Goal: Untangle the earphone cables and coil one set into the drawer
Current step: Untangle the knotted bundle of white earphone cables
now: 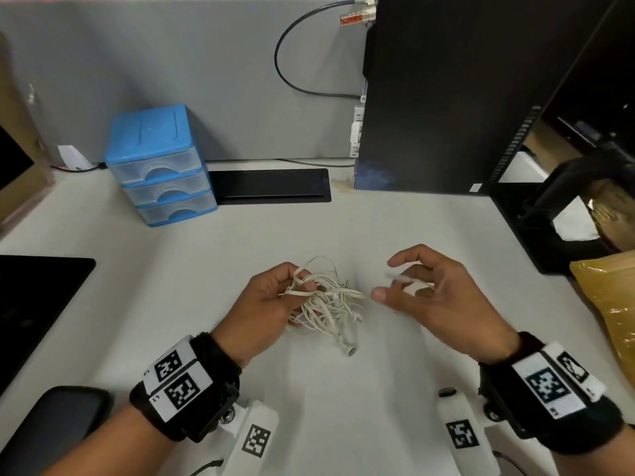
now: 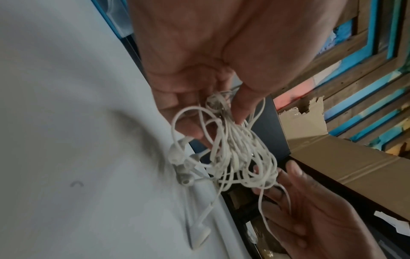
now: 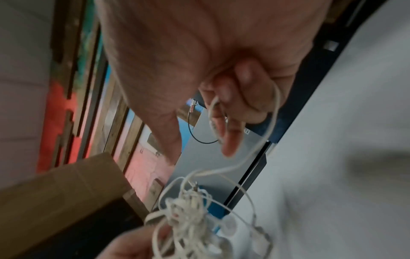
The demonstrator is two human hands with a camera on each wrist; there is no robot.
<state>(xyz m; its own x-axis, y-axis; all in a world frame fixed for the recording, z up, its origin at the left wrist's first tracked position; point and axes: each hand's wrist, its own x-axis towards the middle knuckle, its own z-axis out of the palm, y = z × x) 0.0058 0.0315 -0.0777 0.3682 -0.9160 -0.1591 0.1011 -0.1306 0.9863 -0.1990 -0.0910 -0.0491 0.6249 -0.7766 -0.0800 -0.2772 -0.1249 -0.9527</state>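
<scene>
White earphone cables [image 1: 326,300] in a knotted bundle, and a closed blue drawer unit [image 1: 159,164] at the back left of the table [image 1: 412,228].

The bundle is a loose ball of thin white loops held just above the table, gripped by the left hand [image 1: 266,304]; an earbud [image 1: 348,348] hangs from its near side, and one strand [image 3: 271,122] runs out to the right hand [image 1: 436,297], whose curled fingers pinch it. The drawer unit has three translucent drawers stacked under a blue top, all pushed in, well apart from the cables.
</scene>
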